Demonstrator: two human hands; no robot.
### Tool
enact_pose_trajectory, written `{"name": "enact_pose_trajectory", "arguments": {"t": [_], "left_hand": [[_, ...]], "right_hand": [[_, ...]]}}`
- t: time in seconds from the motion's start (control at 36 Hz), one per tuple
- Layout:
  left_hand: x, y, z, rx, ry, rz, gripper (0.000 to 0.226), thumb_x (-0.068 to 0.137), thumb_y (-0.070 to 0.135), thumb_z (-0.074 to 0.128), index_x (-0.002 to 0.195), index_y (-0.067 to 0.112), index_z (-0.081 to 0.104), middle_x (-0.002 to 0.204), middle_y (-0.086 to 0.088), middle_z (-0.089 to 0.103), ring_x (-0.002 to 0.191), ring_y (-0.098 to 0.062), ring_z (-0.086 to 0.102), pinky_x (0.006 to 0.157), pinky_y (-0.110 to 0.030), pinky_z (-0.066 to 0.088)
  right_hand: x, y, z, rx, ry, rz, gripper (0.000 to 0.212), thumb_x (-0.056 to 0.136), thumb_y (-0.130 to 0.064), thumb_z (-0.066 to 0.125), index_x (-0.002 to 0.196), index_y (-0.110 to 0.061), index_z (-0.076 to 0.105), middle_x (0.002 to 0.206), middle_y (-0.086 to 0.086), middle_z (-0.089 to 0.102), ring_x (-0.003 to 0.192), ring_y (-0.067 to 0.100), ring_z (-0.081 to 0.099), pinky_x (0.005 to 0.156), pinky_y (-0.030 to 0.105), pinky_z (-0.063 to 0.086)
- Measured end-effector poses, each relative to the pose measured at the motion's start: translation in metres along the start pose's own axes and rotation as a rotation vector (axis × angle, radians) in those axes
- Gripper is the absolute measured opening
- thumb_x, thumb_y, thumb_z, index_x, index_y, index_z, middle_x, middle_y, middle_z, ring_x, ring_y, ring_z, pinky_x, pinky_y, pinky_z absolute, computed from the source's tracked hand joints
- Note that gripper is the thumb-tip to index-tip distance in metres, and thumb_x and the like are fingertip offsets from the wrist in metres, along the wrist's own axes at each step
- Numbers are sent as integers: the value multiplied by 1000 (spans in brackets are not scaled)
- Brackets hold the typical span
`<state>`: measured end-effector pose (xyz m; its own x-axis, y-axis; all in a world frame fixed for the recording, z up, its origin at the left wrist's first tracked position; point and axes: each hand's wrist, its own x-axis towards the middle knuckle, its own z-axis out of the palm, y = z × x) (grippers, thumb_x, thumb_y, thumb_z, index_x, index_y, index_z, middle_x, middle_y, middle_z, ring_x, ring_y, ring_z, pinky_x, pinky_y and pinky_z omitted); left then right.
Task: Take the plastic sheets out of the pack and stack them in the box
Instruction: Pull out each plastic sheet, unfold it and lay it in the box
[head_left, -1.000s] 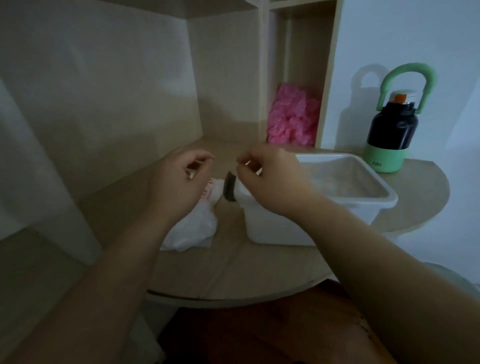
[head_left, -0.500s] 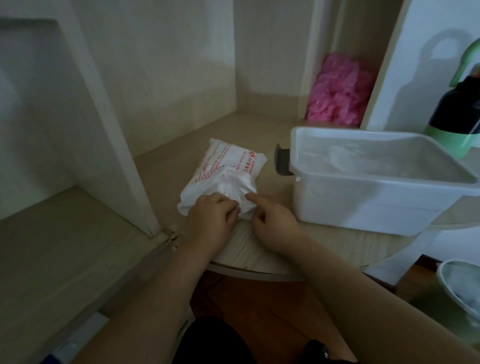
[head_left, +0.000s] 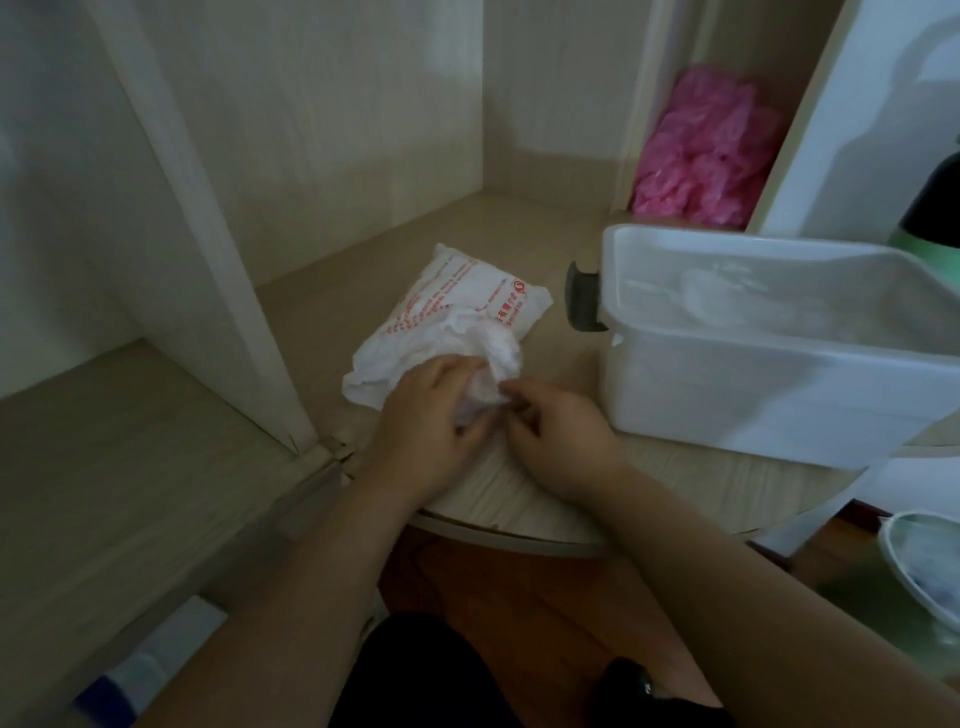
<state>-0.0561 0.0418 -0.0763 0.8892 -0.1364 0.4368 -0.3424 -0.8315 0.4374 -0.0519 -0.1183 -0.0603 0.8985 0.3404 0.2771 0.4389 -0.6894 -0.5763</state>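
Observation:
A white plastic pack (head_left: 457, 306) with red print lies on the wooden table, its near end torn open. Crumpled clear plastic sheets (head_left: 491, 358) bulge out of that opening. My left hand (head_left: 426, 415) rests on the pack's near end with its fingers curled into the sheets. My right hand (head_left: 558, 431) pinches the bunched sheets from the right. The white plastic box (head_left: 779, 400) stands just right of the hands, with some clear sheets lying inside it.
A dark handle (head_left: 584, 304) sticks out of the box's left wall. Pink plastic bags (head_left: 706, 150) fill a shelf niche behind. A dark bottle with a green base (head_left: 935, 208) stands at the right edge. A bin (head_left: 924, 566) sits on the floor at lower right.
A second ago both hands were raised in front of the box. They have come down onto the pack's open end and now pull the bunched sheets out; the view has tilted down.

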Motion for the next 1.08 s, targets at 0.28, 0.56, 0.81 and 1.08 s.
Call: {"name": "enact_pose_trajectory", "arguments": {"t": [0.28,0.56,0.81,1.08], "left_hand": [[-10,7,-10,-239,249,33,15,85,24,63,91,14,73,91,12,65,88,6,56,78,-4,39],[-14,5,-11,-275,267,17,14,92,29,52,91,19,62,99,4,63,99,-1,55,86,-15,40],[-15,11,-15,-388,396,-62,13,94,23,51,89,33,54,92,15,58,84,2,55,73,-8,42],[5,35,-58,-647,717,-190,20,98,14,52,85,30,52,82,12,60,71,9,56,67,-11,44]], "right_hand": [[-5,3,-2,256,102,43,42,94,-21,55,135,-23,47,101,-15,54,76,-9,50,69,4,39],[-4,2,0,71,48,-18,27,91,-35,57,113,-20,60,87,-17,51,73,-2,48,68,16,37],[-9,-10,-3,-302,-153,-138,54,93,-50,45,140,-24,40,155,1,21,137,24,29,108,32,27],[4,-17,-8,-424,-399,25,80,89,-66,37,151,-25,8,159,0,4,144,23,12,114,45,13]]}}
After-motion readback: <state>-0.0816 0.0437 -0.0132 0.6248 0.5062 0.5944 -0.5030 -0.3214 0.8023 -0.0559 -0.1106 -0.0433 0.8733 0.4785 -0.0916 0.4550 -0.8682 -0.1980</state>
